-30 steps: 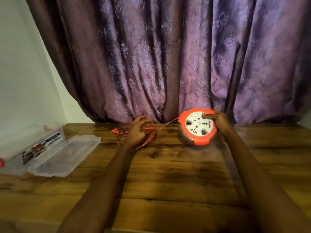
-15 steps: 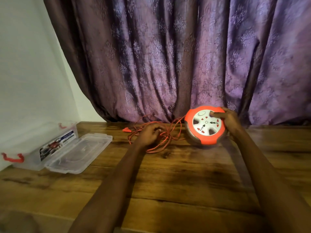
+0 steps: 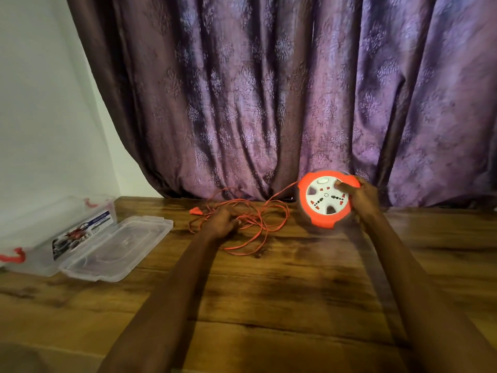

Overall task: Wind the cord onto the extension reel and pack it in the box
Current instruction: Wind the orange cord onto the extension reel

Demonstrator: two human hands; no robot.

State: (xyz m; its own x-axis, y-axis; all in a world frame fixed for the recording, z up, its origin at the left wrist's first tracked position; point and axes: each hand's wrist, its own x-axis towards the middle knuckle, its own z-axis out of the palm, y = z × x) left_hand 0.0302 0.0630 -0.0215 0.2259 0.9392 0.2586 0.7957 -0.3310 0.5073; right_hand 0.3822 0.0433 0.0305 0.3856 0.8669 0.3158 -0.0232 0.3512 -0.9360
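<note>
The round orange plastic extension reel [image 3: 326, 201], with a white socket face marked by red and black details, is tilted up off the wooden surface [image 3: 269, 292], its face turned toward the camera. The right hand [image 3: 361, 199] grips its right rim, thumb pressed onto the white face, fingers wrapped behind. From the reel's upper left edge a thin orange cord [image 3: 258, 224] runs out and falls into loose, tangled loops on the surface, ending in a small orange plug [image 3: 195, 210] at the far left of the heap. The left hand [image 3: 222, 222] rests on the middle of this tangle with fingers curled into the strands; blur hides how firmly they pinch. Well apart to the left lies a clear plastic box [image 3: 53, 238] with red clasps and a printed label, its transparent lid [image 3: 118, 246] lying flat just beside it. The surface is glossy, dark-grained wood. Behind hangs a purple patterned curtain [image 3: 269, 90] in heavy folds.
</note>
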